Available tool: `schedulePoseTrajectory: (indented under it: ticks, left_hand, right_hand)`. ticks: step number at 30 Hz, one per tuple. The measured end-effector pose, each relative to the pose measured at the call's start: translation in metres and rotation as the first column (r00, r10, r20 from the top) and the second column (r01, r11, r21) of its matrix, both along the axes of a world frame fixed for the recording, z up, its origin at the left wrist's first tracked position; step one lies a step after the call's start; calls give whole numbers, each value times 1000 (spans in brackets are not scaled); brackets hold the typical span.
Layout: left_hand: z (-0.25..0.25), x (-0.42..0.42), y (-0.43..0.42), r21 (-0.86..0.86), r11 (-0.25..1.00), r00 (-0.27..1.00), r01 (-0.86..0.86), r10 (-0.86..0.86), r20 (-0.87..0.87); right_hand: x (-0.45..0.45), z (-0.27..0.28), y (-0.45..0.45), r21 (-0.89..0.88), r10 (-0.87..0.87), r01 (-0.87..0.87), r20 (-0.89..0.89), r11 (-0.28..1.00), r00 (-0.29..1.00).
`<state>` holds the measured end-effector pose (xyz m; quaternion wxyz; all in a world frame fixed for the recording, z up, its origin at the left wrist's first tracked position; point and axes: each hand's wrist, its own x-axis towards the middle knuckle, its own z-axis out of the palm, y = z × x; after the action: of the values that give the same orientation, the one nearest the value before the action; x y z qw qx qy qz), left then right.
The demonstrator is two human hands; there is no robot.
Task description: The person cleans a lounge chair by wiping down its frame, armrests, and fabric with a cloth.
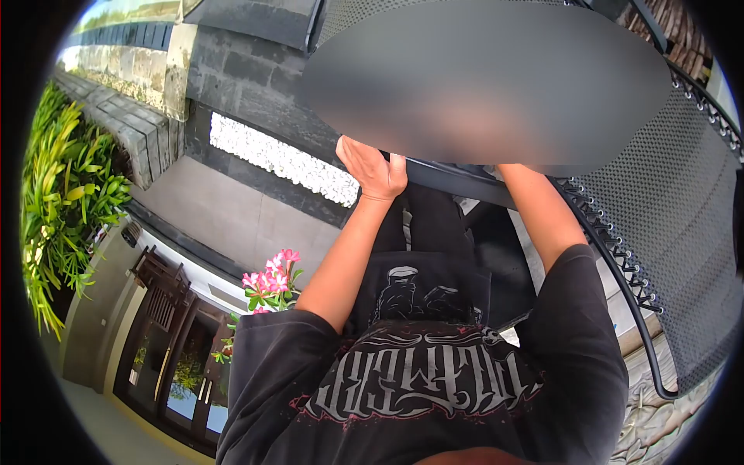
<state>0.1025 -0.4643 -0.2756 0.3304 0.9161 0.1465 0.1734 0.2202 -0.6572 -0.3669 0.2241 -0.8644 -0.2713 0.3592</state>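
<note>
My left hand (372, 167) is raised beside the left end of a curved dark bar (457, 180). Its thumb points up close to the bar, while the fingertips run into a large blurred patch, so its hold cannot be made out. My right forearm (546, 213) reaches up to the bar's right part; the hand itself is hidden by the blur. Grey mesh fabric (659, 194), laced with cord to a black tubular frame (612, 267), spreads to the right of that arm.
White pebbles (279, 159) fill a strip along the dark stone wall (248, 81). Pink flowers (271, 275) stand near my left elbow. Green plants (62, 201) grow at the far left, above a dark-framed glass door (174, 360). Carved stone (659, 418) shows at lower right.
</note>
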Motion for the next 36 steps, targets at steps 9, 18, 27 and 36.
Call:
schedulePoseTrajectory:
  ticks: [9,18,27,36]
  left_hand:
    - [0,13,0,-237,946,971,-223,237,30]
    - [-3,20,-8,30,977,975,-212,214,-67]
    - [-7,21,-5,53,986,986,-159,160,-33]
    - [-10,19,-4,38,986,985,-160,162,-58]
  right_hand:
    - [1,75,20,441,-152,485,-602,756,784]
    - [-14,64,31,411,35,285,-618,866,785]
    - [-12,50,17,471,219,136,-623,872,751]
    - [-8,45,29,515,264,197,-687,834,677]
